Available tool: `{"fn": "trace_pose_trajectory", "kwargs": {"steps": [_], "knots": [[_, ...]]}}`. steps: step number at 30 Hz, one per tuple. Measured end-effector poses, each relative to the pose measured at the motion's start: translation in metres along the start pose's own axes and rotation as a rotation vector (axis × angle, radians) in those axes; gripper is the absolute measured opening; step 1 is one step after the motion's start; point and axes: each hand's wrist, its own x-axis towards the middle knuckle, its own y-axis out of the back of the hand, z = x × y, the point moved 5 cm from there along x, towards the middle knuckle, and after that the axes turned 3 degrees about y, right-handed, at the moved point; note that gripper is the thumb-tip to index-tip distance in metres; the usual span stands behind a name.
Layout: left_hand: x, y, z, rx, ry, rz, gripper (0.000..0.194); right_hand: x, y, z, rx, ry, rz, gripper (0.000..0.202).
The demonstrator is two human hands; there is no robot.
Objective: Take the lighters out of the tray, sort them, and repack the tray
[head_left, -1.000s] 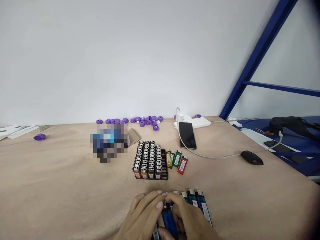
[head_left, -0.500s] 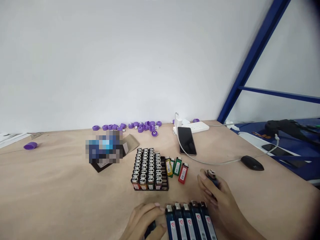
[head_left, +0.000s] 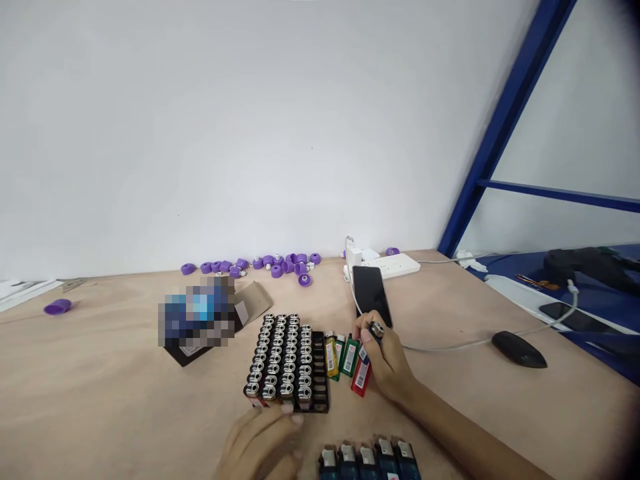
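Note:
My right hand (head_left: 383, 357) is closed around a blue lighter (head_left: 364, 353), its metal top showing between thumb and fingers, just over a few loose lighters. Those are a yellow one (head_left: 331, 355), a green one (head_left: 349, 357) with another green one partly under it, and a red one (head_left: 361, 379). To their left is a black slotted tray (head_left: 321, 404) filled with rows of upright metal-topped lighters (head_left: 281, 363). My left hand (head_left: 257, 443) is at the tray's front edge, fingers loosely stretched and thumb apart. Several dark blue lighters (head_left: 367, 463) lie side by side at the bottom.
A phone (head_left: 371, 290) lies by a white power strip (head_left: 400, 267), its cable crossing to the right. A black mouse (head_left: 519, 350) sits farther right. Purple caps (head_left: 287, 265) line the wall. A dark box (head_left: 193, 347) with a blurred top stands left.
My right hand has moved left and away from me with the lighter, to above the loose lighters. My left hand has moved left, from beside the blue row to the tray's front edge.

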Motion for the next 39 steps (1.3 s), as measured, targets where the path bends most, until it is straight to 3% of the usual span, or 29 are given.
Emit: {"fn": "trace_pose_trajectory", "kwargs": {"steps": [5, 8, 12, 15, 21, 33, 36, 39], "knots": [[0.057, -0.003, 0.007, 0.136, -0.084, -0.191, 0.041, -0.012, -0.01, -0.024, -0.014, 0.012, -0.104, 0.024], [0.069, -0.01, 0.005, 0.181, -0.147, -0.302, 0.043, -0.016, -0.02, -0.033, 0.068, -0.094, -0.169, 0.02], [0.062, -0.013, -0.001, 0.153, -0.181, -0.283, 0.045, -0.017, -0.034, -0.037, 0.056, -0.263, -0.299, 0.017], [0.059, -0.011, -0.002, 0.145, -0.201, -0.278, 0.043, -0.013, -0.04, -0.043, -0.104, -0.247, -0.398, 0.002], [0.058, -0.012, -0.002, 0.153, -0.194, -0.347, 0.047, -0.011, -0.047, -0.058, -0.26, -0.153, -0.618, 0.015], [0.05, -0.017, -0.005, 0.141, -0.162, -0.357, 0.053, -0.031, -0.058, -0.061, -0.394, -0.124, -0.622, 0.031], [0.048, -0.018, -0.004, 0.139, -0.172, -0.347, 0.053, -0.039, -0.043, -0.065, -0.408, -0.136, -0.578, 0.034], [0.044, -0.019, -0.005, 0.158, -0.169, -0.331, 0.055, -0.058, -0.007, -0.069, -0.393, -0.157, -0.549, 0.032]]}}
